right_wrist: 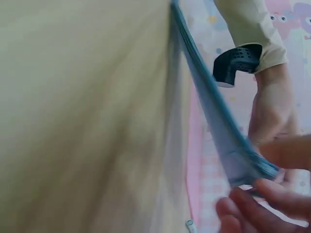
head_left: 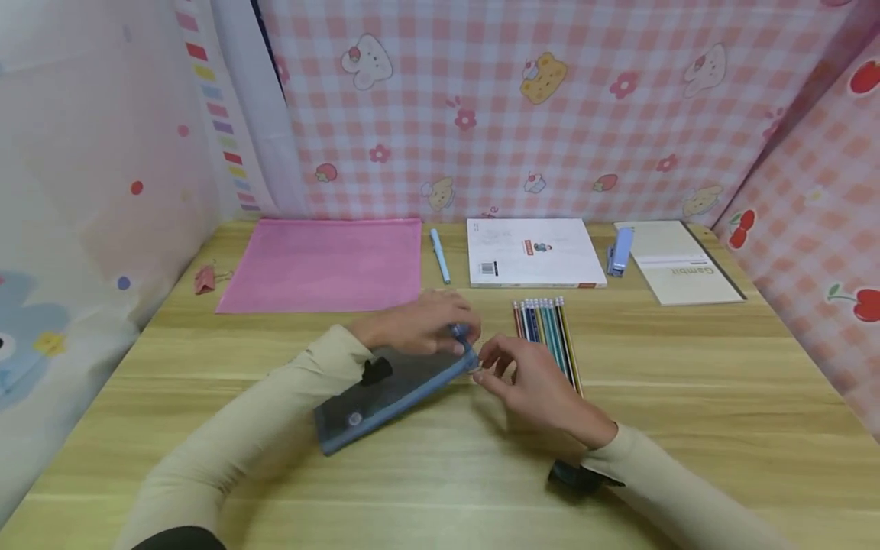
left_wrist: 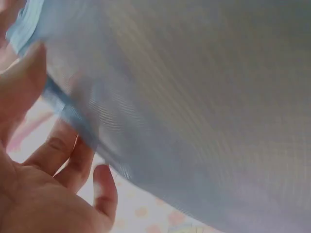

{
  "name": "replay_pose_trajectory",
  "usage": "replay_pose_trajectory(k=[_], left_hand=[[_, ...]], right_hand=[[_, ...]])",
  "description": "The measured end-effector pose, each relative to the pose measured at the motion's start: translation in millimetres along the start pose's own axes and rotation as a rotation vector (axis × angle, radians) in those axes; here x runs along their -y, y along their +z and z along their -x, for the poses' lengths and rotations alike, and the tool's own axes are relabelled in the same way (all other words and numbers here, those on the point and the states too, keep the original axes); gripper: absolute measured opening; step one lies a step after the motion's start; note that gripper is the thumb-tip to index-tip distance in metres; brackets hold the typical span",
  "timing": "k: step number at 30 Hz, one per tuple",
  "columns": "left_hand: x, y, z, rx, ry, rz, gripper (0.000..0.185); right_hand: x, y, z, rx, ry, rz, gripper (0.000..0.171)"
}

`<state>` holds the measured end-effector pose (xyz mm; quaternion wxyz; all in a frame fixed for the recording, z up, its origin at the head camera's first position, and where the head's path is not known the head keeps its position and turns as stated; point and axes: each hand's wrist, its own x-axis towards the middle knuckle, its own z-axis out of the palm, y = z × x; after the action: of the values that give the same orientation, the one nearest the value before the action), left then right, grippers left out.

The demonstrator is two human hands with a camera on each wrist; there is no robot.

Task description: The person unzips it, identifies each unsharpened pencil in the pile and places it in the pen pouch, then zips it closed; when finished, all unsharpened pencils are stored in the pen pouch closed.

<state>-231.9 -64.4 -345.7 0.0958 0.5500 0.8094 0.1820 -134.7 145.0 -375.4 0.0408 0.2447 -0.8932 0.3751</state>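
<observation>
A mesh zip pouch (head_left: 395,386) with blue edging is held at a slant over the table, its zipped edge facing the person. My left hand (head_left: 426,325) grips its far right end; in the left wrist view the thumb (left_wrist: 29,73) lies on the near side of the mesh, with fingers behind the blue edge. My right hand (head_left: 532,378) pinches the pouch's right corner, at the end of the zip (right_wrist: 218,97). What lies between those fingertips is too small to make out. Several pencils (head_left: 543,325) lie side by side just beyond the right hand, partly hidden by it.
Along the back of the wooden table (head_left: 687,397) lie a pink folder (head_left: 330,267), a light-blue pen (head_left: 440,256), a white book (head_left: 536,252), a blue stapler (head_left: 620,250) and a cream notebook (head_left: 687,267). A small pinkish item (head_left: 205,279) sits far left. Patterned cloth walls surround the table.
</observation>
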Motion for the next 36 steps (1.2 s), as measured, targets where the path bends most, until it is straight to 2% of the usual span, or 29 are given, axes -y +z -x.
replay_pose_trajectory(k=[5, 9, 15, 23, 26, 29, 32, 36], left_hand=[[7.9, -24.9, 7.0, -0.185, -0.076, 0.227, 0.01], [13.5, -29.7, 13.4, -0.287, -0.157, 0.381, 0.01], [21.1, -25.6, 18.1, -0.368, -0.254, 0.52, 0.022], [32.5, -14.8, 16.9, -0.459, -0.392, 0.704, 0.028], [38.8, -12.2, 14.8, -0.499, -0.437, 0.776, 0.027], [48.0, -12.3, 14.2, -0.541, -0.48, 0.826, 0.028], [61.3, -16.0, 18.1, -0.59, -0.527, 0.866, 0.026], [82.9, -24.3, 28.3, -0.719, -0.542, 1.001, 0.013]], right_hand=[[6.3, 3.3, -19.7, -0.206, -0.038, -0.046, 0.017], [14.1, 5.9, -34.4, -0.309, -0.092, -0.066, 0.012], [22.2, 14.0, -47.7, -0.372, -0.121, -0.131, 0.006], [16.9, 21.2, -65.9, -0.439, -0.151, -0.084, 0.007], [15.4, 20.9, -69.8, -0.425, -0.134, -0.092, 0.009], [18.4, 19.7, -65.5, -0.367, -0.101, -0.108, 0.009], [27.5, 20.5, -49.1, -0.278, -0.11, -0.089, 0.007], [46.3, 24.2, -15.0, -0.174, -0.2, -0.078, 0.007]])
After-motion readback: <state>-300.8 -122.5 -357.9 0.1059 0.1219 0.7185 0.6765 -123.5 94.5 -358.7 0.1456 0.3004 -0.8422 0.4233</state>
